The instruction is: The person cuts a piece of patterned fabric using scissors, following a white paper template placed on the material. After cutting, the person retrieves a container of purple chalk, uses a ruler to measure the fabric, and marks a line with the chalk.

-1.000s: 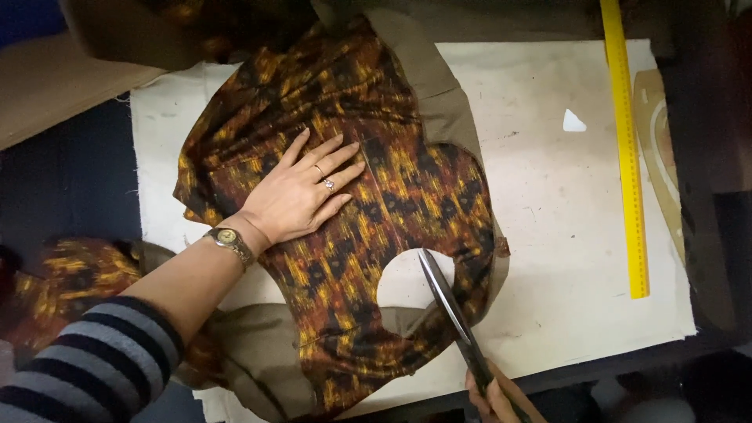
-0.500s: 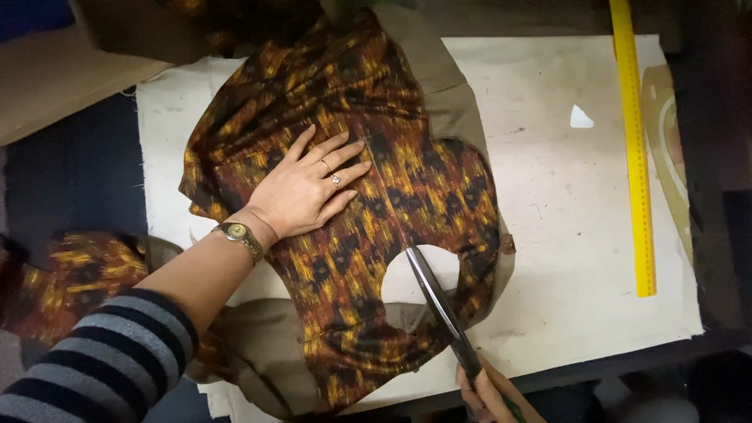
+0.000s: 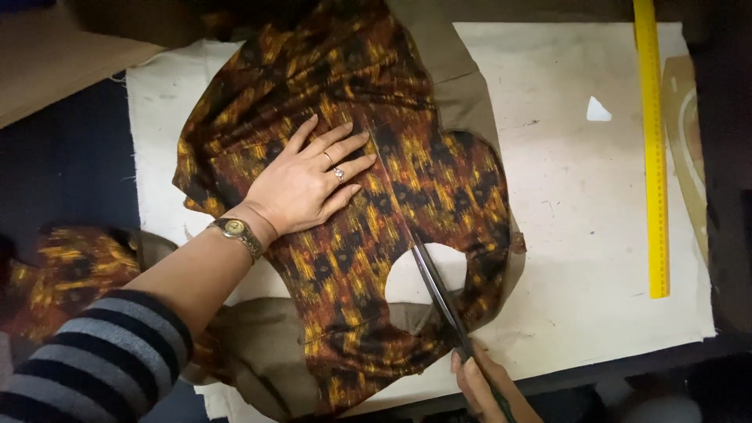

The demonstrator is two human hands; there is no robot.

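Note:
A brown, orange and black patterned fabric (image 3: 407, 180) lies on a white cloth-covered table (image 3: 572, 235), over a layer of plain tan lining (image 3: 462, 102). My left hand (image 3: 301, 184) presses flat on the fabric, fingers spread, a ring and a wristwatch on it. At the bottom edge my right hand (image 3: 482, 384) grips dark scissors (image 3: 439, 294). Their blades cross a round cut-out hole (image 3: 415, 274) in the fabric, with the tips pointing up toward my left hand.
A long yellow ruler (image 3: 652, 149) lies along the table's right side, beside a tan curved template (image 3: 689, 141). A small white scrap (image 3: 598, 110) rests near it. More patterned fabric (image 3: 70, 270) hangs off the left edge. Brown cardboard (image 3: 55, 55) sits top left.
The scissors have moved up and left across the cut-out hole, deeper into the fabric. My left hand stays flat on the cloth.

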